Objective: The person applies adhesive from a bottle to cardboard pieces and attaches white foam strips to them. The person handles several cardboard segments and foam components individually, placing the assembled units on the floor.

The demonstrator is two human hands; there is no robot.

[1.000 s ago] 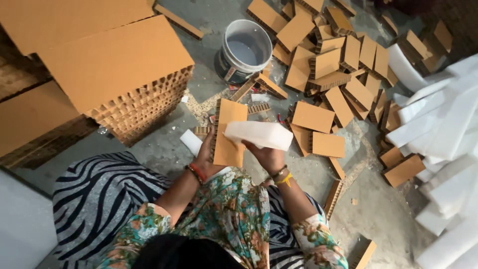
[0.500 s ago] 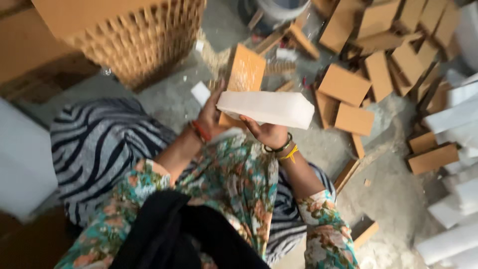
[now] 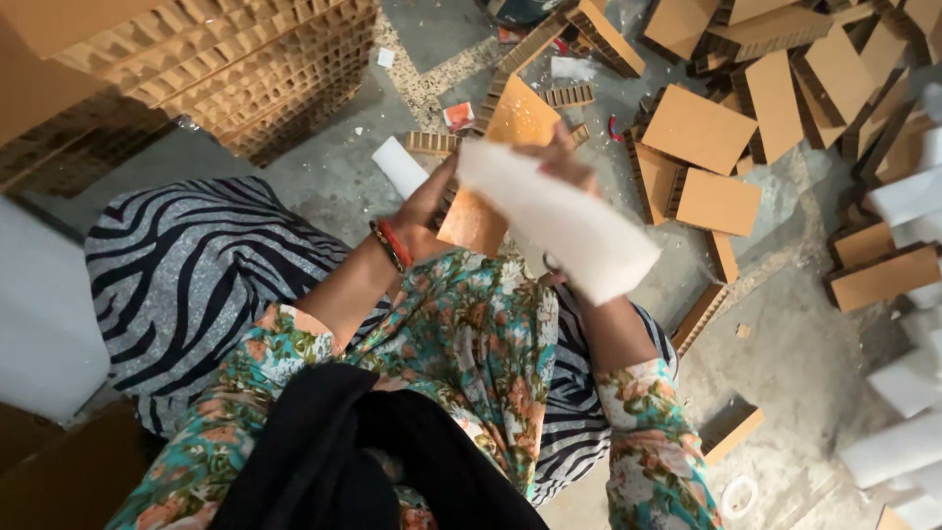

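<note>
We hold a white foam block (image 3: pixel 564 221) slantwise above our lap, its near end dropping toward our right knee and its far end laid over an orange honeycomb cardboard piece (image 3: pixel 496 167); the cardboard stands behind the foam, its speckled face toward us. Our left hand (image 3: pixel 427 211) is closed on the cardboard's left edge, thumb up along it, red bangles at the wrist; our right hand (image 3: pixel 569 157) grips the foam's upper end, fingers curled over the top (the palm itself is hidden behind the block, so we cannot tell how firmly it clamps). Both things hang in the air over the floral fabric (image 3: pixel 471 334) of our clothing, not resting on the floor.

Just beyond the cardboard a second white foam piece (image 3: pixel 397 165) lies on the concrete floor (image 3: pixel 334 177); to the right many cut cardboard panels (image 3: pixel 702 128) are scattered, with more foam bars (image 3: pixel 903 383) at the far right; a tall stack of honeycomb board (image 3: pixel 245 69) sits up left.

The foam looks blurred; in our judgement the risk is that the long block, held only at one end, could pivot and slide off the cardboard's face; a loose right grip would cause it; the light foam could also dent or snap at the corner if squeezed hard.
</note>
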